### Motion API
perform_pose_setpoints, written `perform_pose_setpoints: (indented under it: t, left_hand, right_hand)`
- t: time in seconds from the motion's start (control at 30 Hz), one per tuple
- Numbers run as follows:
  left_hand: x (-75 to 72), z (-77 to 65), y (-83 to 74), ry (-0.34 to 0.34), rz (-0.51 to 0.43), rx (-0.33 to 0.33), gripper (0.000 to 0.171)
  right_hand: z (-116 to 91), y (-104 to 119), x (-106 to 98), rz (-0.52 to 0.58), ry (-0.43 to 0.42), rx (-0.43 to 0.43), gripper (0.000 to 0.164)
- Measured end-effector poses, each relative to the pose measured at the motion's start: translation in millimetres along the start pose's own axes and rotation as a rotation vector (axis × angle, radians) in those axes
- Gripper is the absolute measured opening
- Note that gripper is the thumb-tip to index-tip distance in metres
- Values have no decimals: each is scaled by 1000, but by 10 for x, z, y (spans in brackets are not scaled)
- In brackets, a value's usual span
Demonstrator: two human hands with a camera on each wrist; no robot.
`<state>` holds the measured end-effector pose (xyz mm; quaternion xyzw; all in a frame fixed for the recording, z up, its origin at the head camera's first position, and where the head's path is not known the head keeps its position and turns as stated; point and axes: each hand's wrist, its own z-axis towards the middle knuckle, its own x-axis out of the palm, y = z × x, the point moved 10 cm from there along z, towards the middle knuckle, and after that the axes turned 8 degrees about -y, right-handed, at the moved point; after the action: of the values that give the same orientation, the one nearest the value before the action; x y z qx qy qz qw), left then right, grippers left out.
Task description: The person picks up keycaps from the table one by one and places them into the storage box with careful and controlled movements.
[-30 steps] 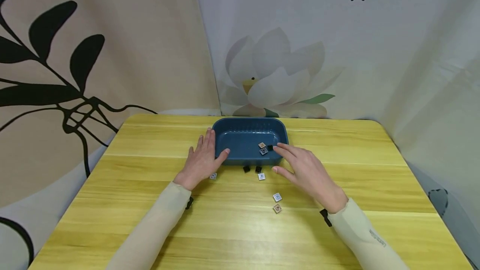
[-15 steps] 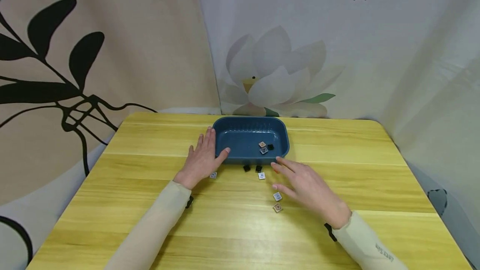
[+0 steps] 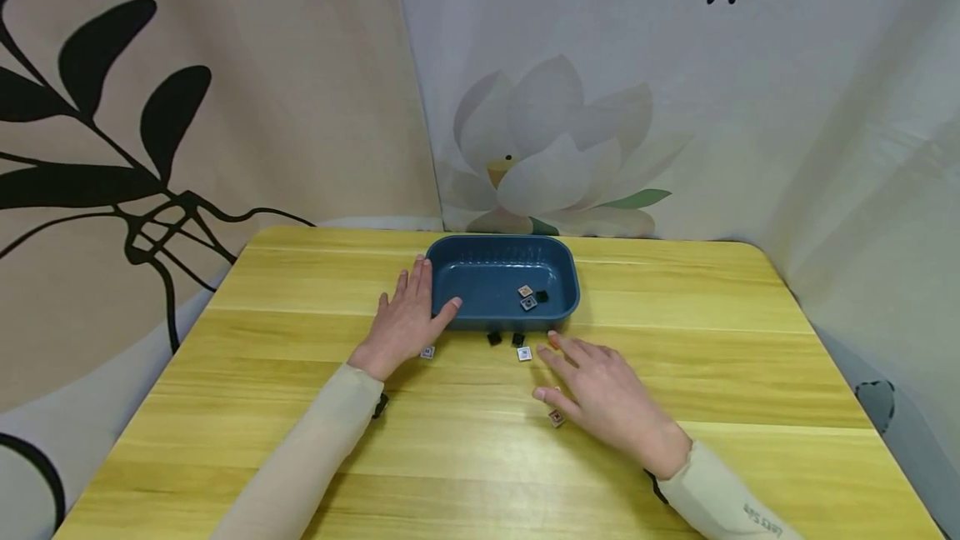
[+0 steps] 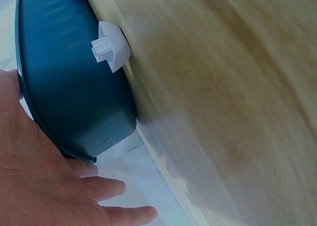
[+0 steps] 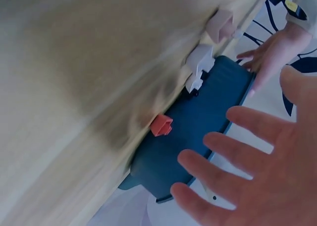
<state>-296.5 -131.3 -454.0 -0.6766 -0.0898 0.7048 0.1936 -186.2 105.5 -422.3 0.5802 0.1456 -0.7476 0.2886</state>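
Note:
My left hand (image 3: 405, 319) rests at the left end of a dark blue tray (image 3: 502, 324), fingers straight along its side and thumb by the near rim. The right hand (image 3: 607, 394) hovers over the table, fingers spread and loosely bent, holding nothing. A small red tapered piece like a keycap (image 5: 161, 125) lies beside the tray, partly covered by the right fingertips in the head view. Closer in, a pinkish piece (image 3: 557, 418) shows below the right thumb. A white piece (image 3: 524, 353) and two black pieces (image 3: 494, 339) lie before the tray.
Inside the tray are an orange-brown piece (image 3: 525, 292), a grey one (image 3: 528, 304) and a black one (image 3: 542, 297). Another white piece (image 4: 115, 45) lies near the left hand. Printed curtains (image 3: 315, 90) hang behind the wooden table (image 3: 450, 457).
The right hand has drawn back from over the tray's right side toward the person, now above the loose pieces, covering one white piece. The left hand stays put.

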Motion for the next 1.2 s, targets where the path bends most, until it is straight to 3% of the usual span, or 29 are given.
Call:
perform_pose_setpoints:
  t: [0.3,0.77,1.2]
  left_hand:
    - [8,3,7,3,-5,2,97]
    - [15,4,9,-2,-7,0,97]
    - [-18,-10,-11,-13,-15,3,96]
  right_hand:
    - [0,30,116,-25,72,35,63]
    - [-10,93,148,-82,43,-20,45]
    - [1,107,99,-58,-14,-35,25]
